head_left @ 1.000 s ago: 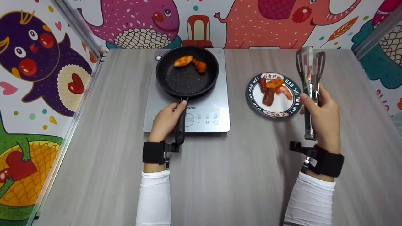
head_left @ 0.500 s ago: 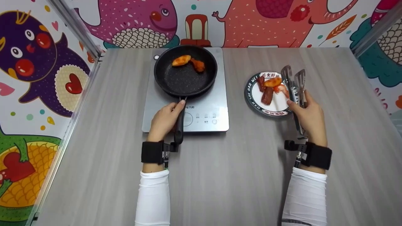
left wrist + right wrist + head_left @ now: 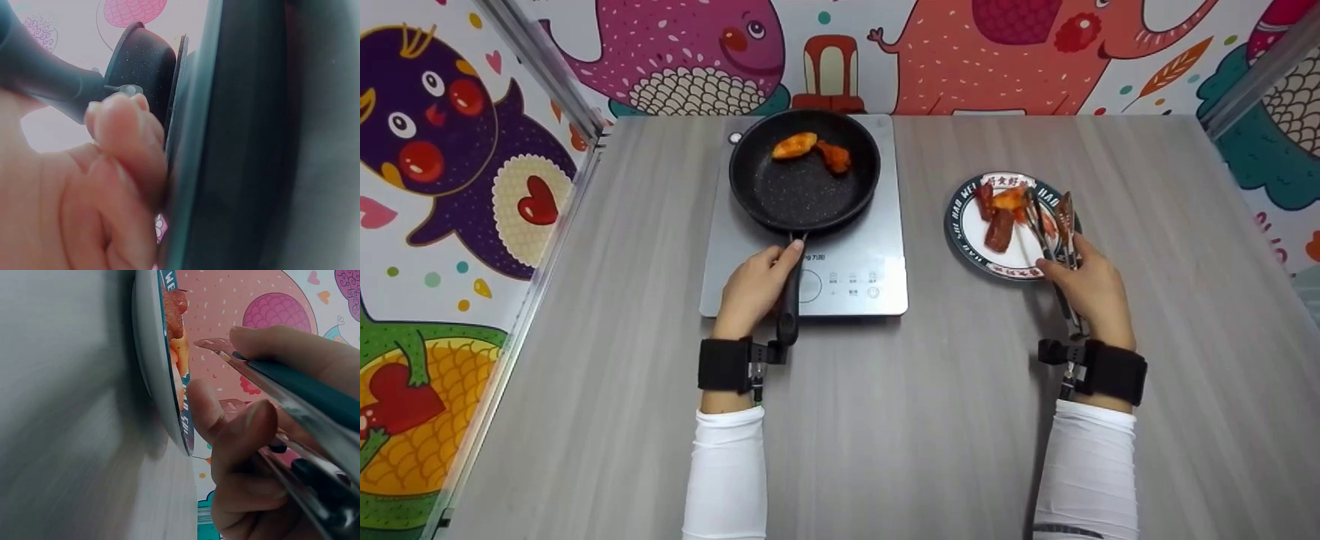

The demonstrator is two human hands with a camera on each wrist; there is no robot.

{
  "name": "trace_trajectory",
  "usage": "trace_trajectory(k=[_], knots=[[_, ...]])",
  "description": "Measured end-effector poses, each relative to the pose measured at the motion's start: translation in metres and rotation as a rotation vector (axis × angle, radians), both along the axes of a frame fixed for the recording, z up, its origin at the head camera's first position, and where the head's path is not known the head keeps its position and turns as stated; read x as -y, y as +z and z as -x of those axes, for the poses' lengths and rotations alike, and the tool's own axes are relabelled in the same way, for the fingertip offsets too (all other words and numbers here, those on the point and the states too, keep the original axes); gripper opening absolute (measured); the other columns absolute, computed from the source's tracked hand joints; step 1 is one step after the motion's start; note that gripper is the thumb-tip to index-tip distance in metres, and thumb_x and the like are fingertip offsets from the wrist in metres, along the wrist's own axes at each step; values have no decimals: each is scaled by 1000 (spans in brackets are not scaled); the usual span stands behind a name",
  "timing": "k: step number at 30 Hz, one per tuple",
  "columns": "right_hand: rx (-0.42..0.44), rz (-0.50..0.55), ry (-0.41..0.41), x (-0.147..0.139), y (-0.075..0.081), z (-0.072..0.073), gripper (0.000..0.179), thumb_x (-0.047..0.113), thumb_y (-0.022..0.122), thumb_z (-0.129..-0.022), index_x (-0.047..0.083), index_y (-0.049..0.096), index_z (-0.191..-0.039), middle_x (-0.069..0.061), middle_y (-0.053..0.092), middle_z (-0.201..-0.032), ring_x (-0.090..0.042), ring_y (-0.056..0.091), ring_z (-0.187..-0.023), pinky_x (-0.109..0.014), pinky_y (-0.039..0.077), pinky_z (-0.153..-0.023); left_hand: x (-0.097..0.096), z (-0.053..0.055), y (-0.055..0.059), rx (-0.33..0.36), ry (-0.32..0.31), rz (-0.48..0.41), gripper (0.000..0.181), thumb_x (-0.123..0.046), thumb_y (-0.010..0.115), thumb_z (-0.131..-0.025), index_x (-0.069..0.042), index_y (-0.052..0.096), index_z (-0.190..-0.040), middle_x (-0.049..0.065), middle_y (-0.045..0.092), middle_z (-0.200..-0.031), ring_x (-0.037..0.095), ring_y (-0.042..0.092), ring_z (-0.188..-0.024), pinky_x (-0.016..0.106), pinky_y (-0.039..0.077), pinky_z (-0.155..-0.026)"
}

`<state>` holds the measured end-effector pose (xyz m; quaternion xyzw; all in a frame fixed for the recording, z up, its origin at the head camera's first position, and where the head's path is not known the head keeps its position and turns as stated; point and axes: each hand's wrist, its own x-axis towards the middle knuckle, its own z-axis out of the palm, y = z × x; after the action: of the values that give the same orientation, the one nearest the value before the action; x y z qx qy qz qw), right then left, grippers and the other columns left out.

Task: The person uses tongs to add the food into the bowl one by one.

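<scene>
My left hand [image 3: 754,292] grips the black handle [image 3: 789,311] of a frying pan [image 3: 802,201]. In the pan lie a yellow-orange food piece [image 3: 794,145] and a small reddish drumstick-like piece [image 3: 834,157]. Metal tongs [image 3: 1039,229] are held in my right hand [image 3: 1095,292], their two ends spread apart over the right side of a round plate [image 3: 958,234]. On that plate sit a brown sausage-like piece [image 3: 999,231], a dark red piece [image 3: 984,201] and another yellow-orange piece [image 3: 1006,198]. The tongs partly cover a pinkish shrimp. In the right wrist view, the fingers are close beside the plate rim [image 3: 183,433].
Under the pan is a flat silver induction cooker [image 3: 855,304] with a control panel at its front. The plate stands to its right on the grey wooden table [image 3: 885,420]. Cartoon-printed walls [image 3: 982,67] close off the back and both sides.
My right hand has moved left and lowered the tongs from beside the plate to over its right side. My left hand keeps its grip on the pan handle.
</scene>
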<state>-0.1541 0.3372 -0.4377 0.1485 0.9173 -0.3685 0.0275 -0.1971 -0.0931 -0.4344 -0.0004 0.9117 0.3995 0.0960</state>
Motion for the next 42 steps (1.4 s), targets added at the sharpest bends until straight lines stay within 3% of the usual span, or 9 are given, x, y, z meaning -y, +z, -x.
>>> trace_trajectory(k=[17,29,42], knots=[[16,-25,9,0,-4,1,81,44,56,-83,5,16,-141,-26,24,-139,-43,23,-125,-53,20,-99,0,1,-1,-17,-2,19,65,-76,26,-77,-19,56,-89,4,52,-73,22,50,-59,34,37,-54],[49,-7,42,3,-1,1,83,45,61,-80,11,17,-142,-26,25,-138,-42,25,-124,-53,21,-98,0,2,-2,-17,-2,16,66,-76,25,-78,-20,58,-94,4,55,-76,21,50,-62,34,37,-56],[19,-188,54,7,-6,3,67,42,53,-86,11,26,-140,-28,37,-131,-47,34,-117,-56,29,-90,-1,1,-2,-11,6,8,66,-76,27,-77,-20,58,-91,4,54,-74,21,51,-60,34,37,-55]])
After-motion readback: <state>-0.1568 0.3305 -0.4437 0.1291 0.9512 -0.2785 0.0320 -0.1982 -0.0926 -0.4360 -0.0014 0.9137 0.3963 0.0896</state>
